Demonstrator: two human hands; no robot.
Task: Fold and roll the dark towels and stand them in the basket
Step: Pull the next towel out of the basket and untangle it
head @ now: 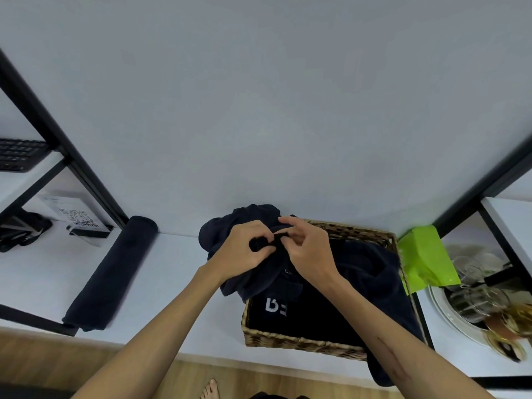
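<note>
The room is evenly and softly lit, light seemingly from overhead, though no lamp shows. The pale wall shades from brighter at top to a dull grey lower down. Shadows are faint and soft-edged. The wide lens bends the black frame posts outward at both sides. The glassware at right is smeared and blurred, and the dark towels lose nearly all fold detail in blackness.

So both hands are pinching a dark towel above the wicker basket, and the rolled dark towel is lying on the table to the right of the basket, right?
Not quite. The head view shows the rolled dark towel lying left of the woven wicker basket, not right. Both the left hand and right hand do pinch a crumpled dark towel above it.
</note>
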